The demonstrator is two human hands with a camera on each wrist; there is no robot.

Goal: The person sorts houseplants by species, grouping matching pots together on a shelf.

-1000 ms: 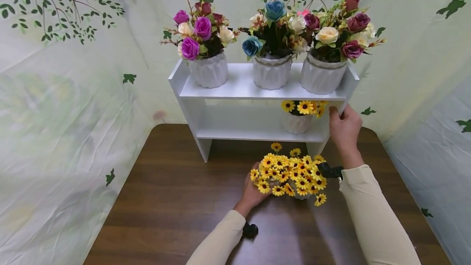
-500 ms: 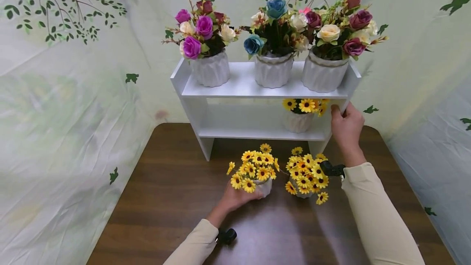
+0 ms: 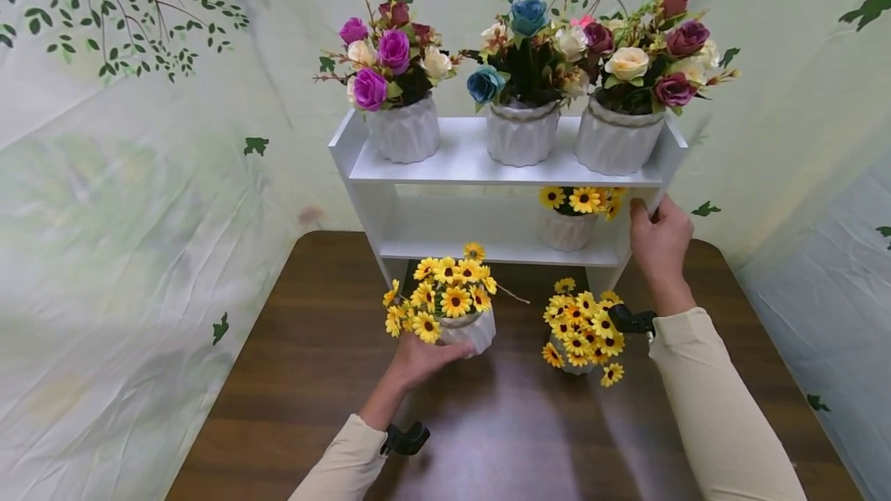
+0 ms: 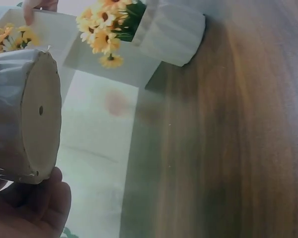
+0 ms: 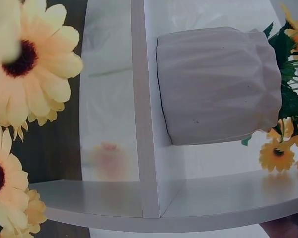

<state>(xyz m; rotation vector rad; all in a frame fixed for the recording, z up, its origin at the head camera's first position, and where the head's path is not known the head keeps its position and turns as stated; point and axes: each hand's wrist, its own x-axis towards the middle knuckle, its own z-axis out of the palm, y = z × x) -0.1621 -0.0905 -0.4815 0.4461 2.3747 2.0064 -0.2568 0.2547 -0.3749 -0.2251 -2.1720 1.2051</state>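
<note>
My left hand (image 3: 415, 358) grips a white ribbed flower pot (image 3: 475, 333) of yellow daisies, tilted and raised off the table; its flat underside shows in the left wrist view, with fingertips (image 4: 59, 198) curled at its edge. My right hand (image 3: 661, 242) holds the right side panel of the white two-tier shelf (image 3: 459, 232), thumb on the inner face. A second daisy pot (image 3: 578, 339) stands on the table below my right wrist. On the lower tier, at the right, stands a third daisy pot (image 5: 218, 87).
Three white pots with artificial roses stand on the top tier: a purple one (image 3: 402, 130) at left, a blue one (image 3: 522, 134) in the middle, a burgundy one (image 3: 618, 138) at right. The brown wooden table (image 3: 292, 377) meets a leaf-patterned cloth backdrop (image 3: 139, 215).
My left hand has carried its daisy pot leftward, away from the other table pot, and then up towards the shelf. My right hand keeps its hold on the shelf's side.
</note>
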